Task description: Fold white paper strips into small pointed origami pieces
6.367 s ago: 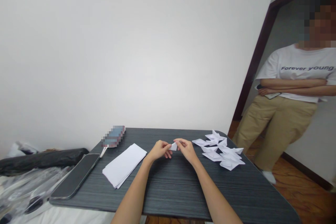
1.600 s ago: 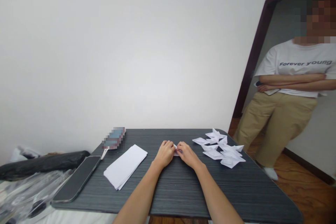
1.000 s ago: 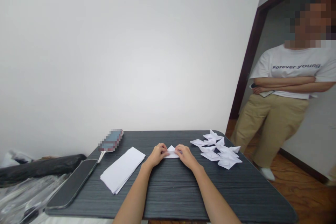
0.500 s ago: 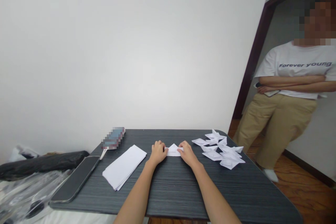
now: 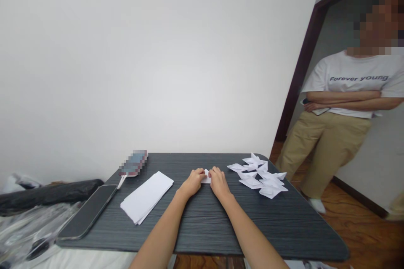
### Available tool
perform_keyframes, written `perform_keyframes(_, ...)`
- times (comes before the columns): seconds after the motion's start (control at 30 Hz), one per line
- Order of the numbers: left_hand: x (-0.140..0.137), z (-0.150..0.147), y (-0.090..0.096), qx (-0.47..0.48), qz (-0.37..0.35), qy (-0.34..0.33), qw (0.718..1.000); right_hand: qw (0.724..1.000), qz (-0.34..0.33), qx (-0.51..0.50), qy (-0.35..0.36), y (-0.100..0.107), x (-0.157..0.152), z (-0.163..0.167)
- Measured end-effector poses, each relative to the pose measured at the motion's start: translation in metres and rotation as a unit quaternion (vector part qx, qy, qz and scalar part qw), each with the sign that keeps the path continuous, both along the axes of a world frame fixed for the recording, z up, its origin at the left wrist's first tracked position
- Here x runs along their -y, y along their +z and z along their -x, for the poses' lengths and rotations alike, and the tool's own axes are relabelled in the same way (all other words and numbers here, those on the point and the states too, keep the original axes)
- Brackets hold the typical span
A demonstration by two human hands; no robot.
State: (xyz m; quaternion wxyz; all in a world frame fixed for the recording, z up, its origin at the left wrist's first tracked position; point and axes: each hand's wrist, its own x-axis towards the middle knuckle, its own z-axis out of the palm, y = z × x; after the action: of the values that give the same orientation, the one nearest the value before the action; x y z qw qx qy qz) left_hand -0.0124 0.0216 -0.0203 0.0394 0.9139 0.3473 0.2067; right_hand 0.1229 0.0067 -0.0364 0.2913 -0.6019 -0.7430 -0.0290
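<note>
Left hand (image 5: 195, 181) and right hand (image 5: 217, 180) press together on a small folded paper (image 5: 206, 178) at table (image 5: 202, 222) centre. Finished paper boats (image 5: 259, 175) lie at three o'clock. Uneven pressure may skew the crease.

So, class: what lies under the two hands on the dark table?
Under the left hand and right hand lies a small folded white paper on the table; only a sliver shows, the rest is covered by fingers.
</note>
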Motion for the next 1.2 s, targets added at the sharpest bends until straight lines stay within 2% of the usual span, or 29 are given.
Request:
perform_keyframes(0.13, -0.005, -0.001, -0.008, 0.055, -0.001, 0.027, 0.998, 1.000, -0.003, 0.013, -0.003, -0.003, 0.006, 0.005)
perform_keyframes(0.33, -0.012, 0.006, -0.007, 0.110, 0.052, 0.130, 0.984, 0.998, -0.036, 0.015, -0.047, -0.008, 0.015, 0.008)
perform_keyframes(0.47, -0.016, 0.014, -0.009, 0.143, 0.064, 0.190, 0.969, 0.996, -0.064, -0.022, -0.063, -0.012, 0.004, 0.000)
perform_keyframes(0.57, -0.020, 0.018, -0.014, 0.150, 0.061, 0.220, 0.962, 0.998, -0.037, -0.027, -0.042, -0.015, -0.007, -0.012)
perform_keyframes(0.7, -0.021, 0.016, -0.017, 0.144, 0.025, 0.229, 0.962, 0.996, -0.027, -0.020, -0.085, -0.014, -0.009, -0.021)
perform_keyframes(0.8, -0.016, 0.010, -0.015, 0.127, 0.009, 0.219, 0.967, 0.996, -0.031, -0.024, -0.076, -0.010, -0.005, -0.019)
perform_keyframes(0.97, -0.009, 0.002, -0.012, 0.051, 0.039, 0.201, 0.978, 0.999, -0.006, -0.044, -0.004, -0.013, -0.007, -0.014)
perform_keyframes(1.1, -0.009, 0.003, -0.011, 0.068, 0.083, 0.212, 0.971, 0.996, 0.036, -0.086, 0.002, -0.016, -0.010, -0.014)
perform_keyframes(1.2, -0.006, 0.003, -0.006, 0.098, 0.088, 0.206, 0.970, 0.992, 0.046, -0.118, -0.005, -0.007, -0.007, -0.014)
